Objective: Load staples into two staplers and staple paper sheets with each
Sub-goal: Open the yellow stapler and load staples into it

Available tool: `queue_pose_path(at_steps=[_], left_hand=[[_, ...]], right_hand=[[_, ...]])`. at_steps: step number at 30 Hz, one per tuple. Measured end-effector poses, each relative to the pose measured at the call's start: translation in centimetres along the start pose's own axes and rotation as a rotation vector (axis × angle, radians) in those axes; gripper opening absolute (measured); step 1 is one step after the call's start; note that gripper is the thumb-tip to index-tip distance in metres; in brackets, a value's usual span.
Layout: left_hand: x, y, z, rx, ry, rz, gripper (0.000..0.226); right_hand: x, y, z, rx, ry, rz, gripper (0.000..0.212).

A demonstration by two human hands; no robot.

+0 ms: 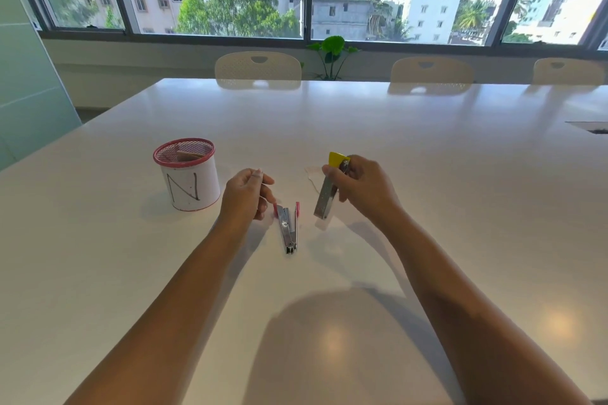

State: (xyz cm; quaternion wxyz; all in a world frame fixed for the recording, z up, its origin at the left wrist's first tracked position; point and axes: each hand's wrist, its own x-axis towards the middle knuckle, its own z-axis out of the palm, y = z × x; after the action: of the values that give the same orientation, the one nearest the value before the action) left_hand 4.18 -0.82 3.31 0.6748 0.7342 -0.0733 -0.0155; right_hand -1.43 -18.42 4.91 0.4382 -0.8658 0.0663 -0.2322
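Right hand [358, 187] grips yellow stapler [330, 189]; left hand [246, 196] pinches something indistinct.

Yellow-capped stapler [329, 189], red-rimmed white cup [187, 174]

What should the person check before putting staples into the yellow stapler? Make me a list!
1. Yellow-capped metal stapler held firmly: ok, the right hand has it in its grip, lifted above the white table.
2. Staple channel open: cannot tell from this angle.
3. Staples ready: cannot tell; the left hand pinches something thin, too small to identify.
4. Red-capped metal stapler out of the way: ok, it lies on the table between the hands, touching neither.
5. Paper to staple: cannot tell; something pale lies behind the yellow stapler.
6. Red mesh cup marked N clear of the hands: ok.
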Motion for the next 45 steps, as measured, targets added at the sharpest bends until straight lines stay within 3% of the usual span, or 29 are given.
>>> queue_pose_path(at_steps=[6,13,17,22,31,40,45], left_hand=[[0.1,0.0,-0.1,0.001,0.008,-0.015,0.032],[0.1,-0.2,0.0,0.004,0.009,-0.022,0.031],[0.0,-0.1,0.0,0.008,0.004,-0.021,0.031],[-0.1,0.0,-0.1,0.017,0.002,-0.016,0.031],[-0.2,-0.1,0.1,0.015,-0.003,-0.013,0.031],[-0.1,-0.5,0.3,0.084,0.000,0.038,0.032],[0.1,-0.7,0.2,0.135,0.024,0.105,0.032]], right_hand=[[0.1,0.1,-0.7,-0.026,0.011,0.031,0.031],[0.7,1.3,-0.8,-0.039,-0.170,0.151,0.035],[1.0,1.8,-0.5,-0.006,-0.239,0.127,0.022],[1.0,1.7,-0.8,0.046,-0.151,0.080,0.032],[0.8,1.3,-1.5,-0.226,-0.074,0.104,0.055],[-0.3,2.2,1.9,-0.766,-0.293,0.121,0.063],[0.1,2.6,1.9,-0.812,-0.326,0.180,0.062]])
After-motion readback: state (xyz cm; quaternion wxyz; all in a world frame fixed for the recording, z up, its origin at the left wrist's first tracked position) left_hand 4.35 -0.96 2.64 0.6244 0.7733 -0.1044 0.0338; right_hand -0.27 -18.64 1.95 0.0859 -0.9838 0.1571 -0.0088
